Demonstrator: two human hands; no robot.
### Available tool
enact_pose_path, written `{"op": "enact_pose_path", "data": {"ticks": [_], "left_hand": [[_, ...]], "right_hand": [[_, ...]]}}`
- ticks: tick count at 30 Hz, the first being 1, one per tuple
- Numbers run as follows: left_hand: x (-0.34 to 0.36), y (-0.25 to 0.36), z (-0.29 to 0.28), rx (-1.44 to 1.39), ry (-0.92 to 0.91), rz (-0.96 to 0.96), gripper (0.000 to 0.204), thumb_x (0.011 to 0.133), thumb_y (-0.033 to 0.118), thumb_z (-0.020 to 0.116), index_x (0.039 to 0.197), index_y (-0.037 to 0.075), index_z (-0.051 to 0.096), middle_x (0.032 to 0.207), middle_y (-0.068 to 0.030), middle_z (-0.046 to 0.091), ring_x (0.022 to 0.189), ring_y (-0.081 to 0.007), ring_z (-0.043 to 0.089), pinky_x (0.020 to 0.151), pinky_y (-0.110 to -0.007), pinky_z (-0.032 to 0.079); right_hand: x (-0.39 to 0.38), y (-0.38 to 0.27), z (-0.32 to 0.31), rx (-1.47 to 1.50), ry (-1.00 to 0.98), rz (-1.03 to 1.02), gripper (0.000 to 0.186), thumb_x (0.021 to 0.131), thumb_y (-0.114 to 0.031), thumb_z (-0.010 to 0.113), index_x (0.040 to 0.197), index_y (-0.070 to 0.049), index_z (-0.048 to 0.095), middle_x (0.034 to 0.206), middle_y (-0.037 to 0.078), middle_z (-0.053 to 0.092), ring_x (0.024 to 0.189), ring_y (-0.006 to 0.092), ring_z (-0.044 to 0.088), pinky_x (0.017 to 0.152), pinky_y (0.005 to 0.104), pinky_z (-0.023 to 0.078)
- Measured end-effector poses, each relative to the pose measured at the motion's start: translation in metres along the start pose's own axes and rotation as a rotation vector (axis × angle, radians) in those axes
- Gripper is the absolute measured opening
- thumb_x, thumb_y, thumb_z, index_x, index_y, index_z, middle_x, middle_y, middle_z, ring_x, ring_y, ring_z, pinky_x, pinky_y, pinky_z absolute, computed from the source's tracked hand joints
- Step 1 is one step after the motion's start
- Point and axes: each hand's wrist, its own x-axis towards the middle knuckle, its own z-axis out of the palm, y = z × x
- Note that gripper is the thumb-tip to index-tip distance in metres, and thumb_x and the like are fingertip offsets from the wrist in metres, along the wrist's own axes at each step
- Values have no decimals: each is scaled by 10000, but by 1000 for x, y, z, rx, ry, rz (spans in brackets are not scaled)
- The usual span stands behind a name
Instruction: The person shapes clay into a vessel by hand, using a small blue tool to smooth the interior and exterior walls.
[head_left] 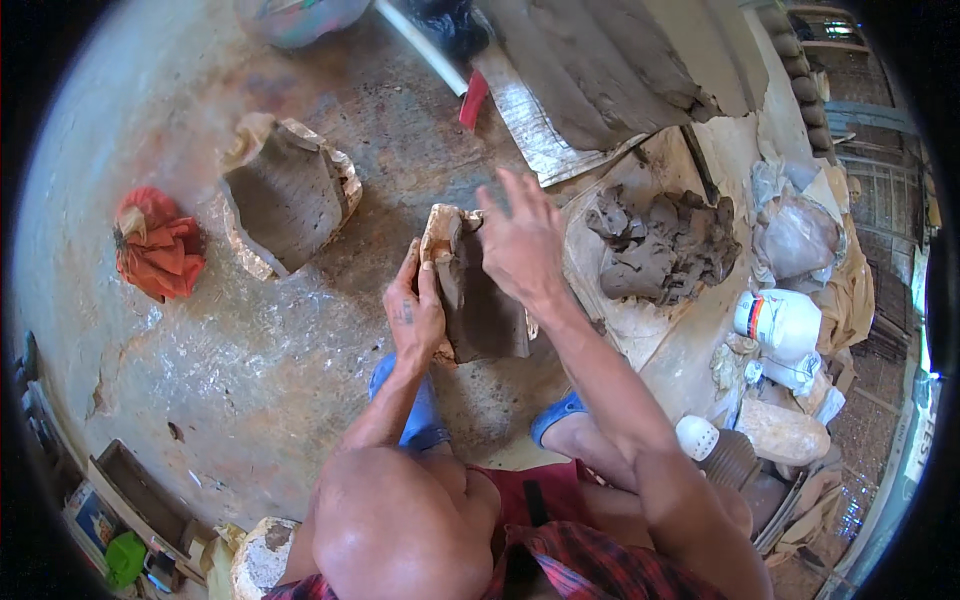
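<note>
Between my blue-shod feet stands a pale plaster mould (437, 232) lined with dark grey wet clay (485, 320). My left hand (415, 310) grips the mould’s left side, its fingers along the outer edge. My right hand (525, 240) is over the upper right of the clay, fingers stretched and apart, hiding part of that edge; whether it touches the clay is unclear. A second clay-lined mould (280, 205) lies to the left, and a heap of torn clay (665, 245) on a pale sheet (625, 330) is to the right.
A red cloth bundle (160, 240) lies far left. Clay slabs (610, 60), a white pipe (420, 45) and a red object (472, 98) lie at the top. White containers (775, 320), plastic bags (795, 230) and a pale block (780, 430) crowd the right. A wooden box (150, 500) is at lower left.
</note>
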Motion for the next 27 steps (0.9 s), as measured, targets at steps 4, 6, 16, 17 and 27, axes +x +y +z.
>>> {"op": "enact_pose_path", "data": {"ticks": [4, 6, 16, 17, 27], "left_hand": [[-6, 6, 2, 124, 0, 29, 449, 1060, 161, 531, 1447, -62, 572, 1374, -242, 674, 1272, -287, 658, 1084, -371, 482], [-4, 0, 3, 62, -5, 37, 444, 1061, 150, 527, 1446, -67, 570, 1375, -243, 673, 1280, -289, 654, 1089, -374, 479], [8, -24, -18, 16, -103, 65, 452, 1084, 151, 500, 1474, -74, 538, 1459, -222, 620, 1362, -257, 582, 1137, -359, 439], [8, -23, -17, -17, -120, 47, 455, 1087, 152, 498, 1477, -79, 532, 1459, -218, 620, 1357, -249, 580, 1137, -355, 437], [14, -31, -13, -136, -135, 41, 466, 1092, 163, 493, 1483, -90, 520, 1455, -214, 623, 1313, -234, 600, 1115, -340, 447]], "right_hand": [[-1, -9, -16, 139, -525, 232, 636, 960, -223, 569, 1581, -148, 457, 871, 272, 742, 853, 512, 717, 818, 600, 565], [1, -12, -5, 132, -621, 253, 719, 932, -217, 586, 1617, -135, 383, 905, 296, 737, 888, 506, 717, 838, 593, 566], [-13, -18, 21, 472, -771, 296, 963, 843, -139, 574, 1668, -33, 88, 909, 329, 721, 919, 469, 725, 905, 519, 557], [-15, -14, 21, 540, -802, 320, 975, 835, -128, 567, 1667, -30, 69, 896, 327, 720, 909, 459, 728, 907, 509, 556], [-8, -8, 7, 695, -746, 398, 952, 884, -60, 534, 1691, -147, 37, 823, 311, 717, 790, 444, 732, 794, 511, 571]]}}
